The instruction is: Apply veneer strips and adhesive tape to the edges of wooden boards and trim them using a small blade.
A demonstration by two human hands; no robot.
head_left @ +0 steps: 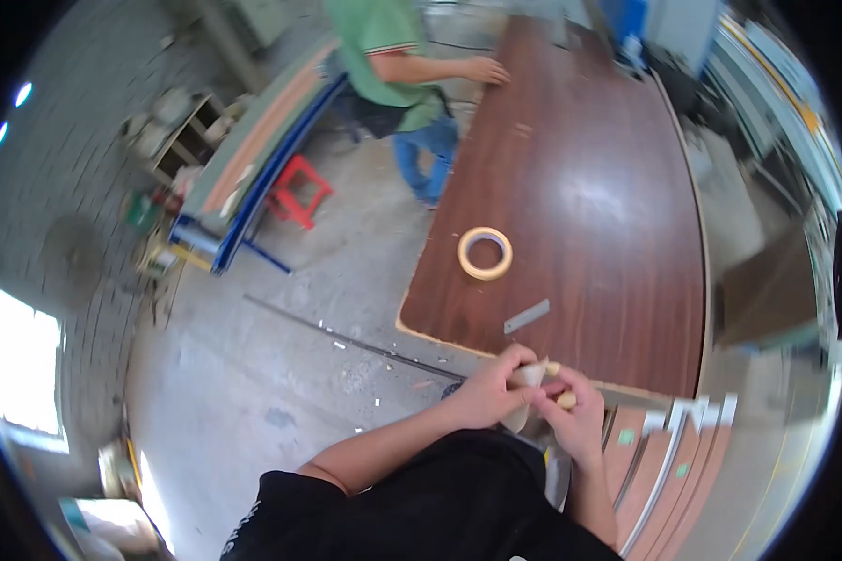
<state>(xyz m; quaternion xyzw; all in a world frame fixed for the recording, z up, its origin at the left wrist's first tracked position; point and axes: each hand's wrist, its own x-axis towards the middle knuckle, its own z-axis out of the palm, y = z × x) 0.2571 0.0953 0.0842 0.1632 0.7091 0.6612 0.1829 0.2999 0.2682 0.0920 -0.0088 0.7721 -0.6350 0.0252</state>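
At the near edge of a long dark-brown wooden panel (580, 187), a person's left hand (489, 391) and right hand (571, 416) meet over a small pale strip of tape (530, 375), the fingers of both curled and pinched together on it; how much of the strip lies between them cannot be told. The hands sit just off the panel's near edge, close to its near-left corner. A roll of tan tape (485, 252) lies flat on the panel, well in from the left edge, and a small grey metal strip (527, 316) rests between the roll and the hands. Beyond the roll the panel's surface runs open toward its far end, where another person in a green shirt (384, 37) leans a hand (488, 71) on the left edge. Left of the panel lies bare concrete floor (281, 355), with a red stool (299, 190) farther back.
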